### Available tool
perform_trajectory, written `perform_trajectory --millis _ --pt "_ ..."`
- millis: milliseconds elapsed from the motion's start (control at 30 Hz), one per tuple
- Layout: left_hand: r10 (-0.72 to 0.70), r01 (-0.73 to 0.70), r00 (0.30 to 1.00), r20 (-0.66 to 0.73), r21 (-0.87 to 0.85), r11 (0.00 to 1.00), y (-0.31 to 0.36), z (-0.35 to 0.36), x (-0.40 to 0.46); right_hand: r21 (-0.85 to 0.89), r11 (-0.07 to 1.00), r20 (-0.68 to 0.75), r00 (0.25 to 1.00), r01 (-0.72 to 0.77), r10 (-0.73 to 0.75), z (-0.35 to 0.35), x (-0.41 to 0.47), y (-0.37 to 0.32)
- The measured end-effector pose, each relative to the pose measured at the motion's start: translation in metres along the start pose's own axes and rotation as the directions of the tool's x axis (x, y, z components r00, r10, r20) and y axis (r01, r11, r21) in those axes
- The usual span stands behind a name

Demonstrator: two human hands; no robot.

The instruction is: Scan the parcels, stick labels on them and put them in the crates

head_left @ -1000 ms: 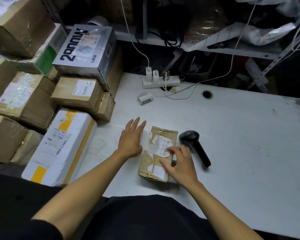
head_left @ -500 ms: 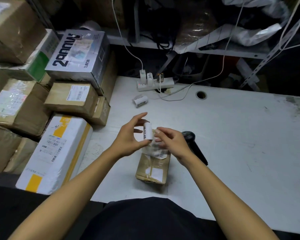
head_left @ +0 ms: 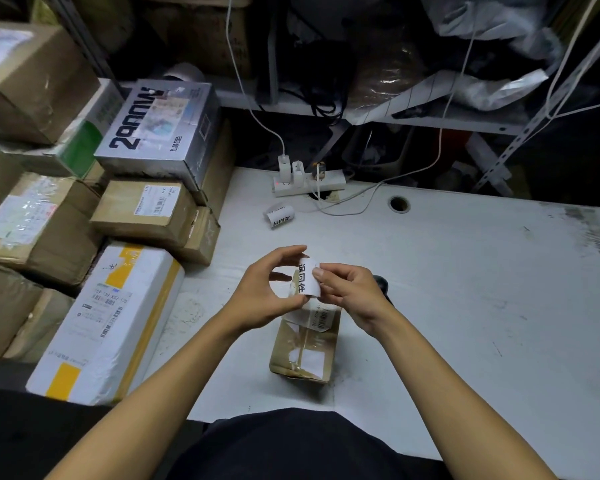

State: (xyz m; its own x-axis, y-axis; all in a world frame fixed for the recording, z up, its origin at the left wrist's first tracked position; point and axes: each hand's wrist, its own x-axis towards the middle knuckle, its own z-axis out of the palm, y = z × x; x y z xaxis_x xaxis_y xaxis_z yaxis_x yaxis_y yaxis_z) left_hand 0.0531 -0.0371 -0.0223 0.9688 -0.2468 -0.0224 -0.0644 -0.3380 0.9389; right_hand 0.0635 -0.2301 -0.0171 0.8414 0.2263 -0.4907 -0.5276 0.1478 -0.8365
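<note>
A: Parcel (head_left: 305,344) — small brown carton, flat on the bench (head_left: 465,289), directly beneath the fingers. What differs from a second ago?

B: Both hands were then on the carton: left flat beside it, right pressing its barcode slip. Now both are raised clear of it and hold a white printed label (head_left: 306,277) between them. Judgement: scan step done, labelling step under way; the label is not yet on the carton.

A: Fingers, state?

B: Left hand (head_left: 267,289): thumb and forefinger curled into a narrow pinch on the label's left edge, remaining fingers loosely arched above. Right hand (head_left: 347,289): fingertips (head_left: 317,271) nipped on the right edge. Whether backing paper is being peeled, cannot tell.

A: Surroundings?

B: Handheld scanner (head_left: 381,282) just behind the right hand, mostly hidden. Label roll (head_left: 279,216) well beyond the fingers, near the power strip (head_left: 309,183). Stacked parcels (head_left: 111,320) far left of the left hand. No crate in view.
</note>
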Motion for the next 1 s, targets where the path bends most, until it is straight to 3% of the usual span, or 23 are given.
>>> perform_trajectory --millis 200,300,467,733,900,1000 --pt "-0.192 0.186 0.981 0.032 -0.433 0.882 0.013 0.003 0.001 0.162 0.987 0.073 0.997 0.021 -0.034 0.000 -0.001 -0.004" --pt "-0.248 0.227 0.968 0.031 -0.523 0.822 0.018 0.010 0.002 0.112 0.986 0.070 0.989 0.121 -0.129 0.004 -0.001 -0.007" --pt "-0.452 0.366 0.887 0.089 -0.732 0.575 0.033 0.015 0.004 -0.071 0.956 0.046 0.958 0.286 -0.283 0.007 -0.005 -0.012" --pt "-0.585 0.548 0.783 0.213 -0.681 0.486 0.044 0.006 0.007 -0.252 0.896 0.027 0.928 0.367 -0.372 0.005 -0.003 -0.012" --pt "-0.554 0.603 0.747 0.368 -0.727 0.330 0.043 0.003 0.006 -0.273 0.898 0.015 0.935 0.344 -0.354 0.002 -0.002 -0.010" --pt "-0.532 0.602 0.756 0.380 -0.722 0.339 0.038 0.004 0.005 -0.240 0.917 -0.009 0.944 0.319 -0.331 0.002 -0.004 -0.009"
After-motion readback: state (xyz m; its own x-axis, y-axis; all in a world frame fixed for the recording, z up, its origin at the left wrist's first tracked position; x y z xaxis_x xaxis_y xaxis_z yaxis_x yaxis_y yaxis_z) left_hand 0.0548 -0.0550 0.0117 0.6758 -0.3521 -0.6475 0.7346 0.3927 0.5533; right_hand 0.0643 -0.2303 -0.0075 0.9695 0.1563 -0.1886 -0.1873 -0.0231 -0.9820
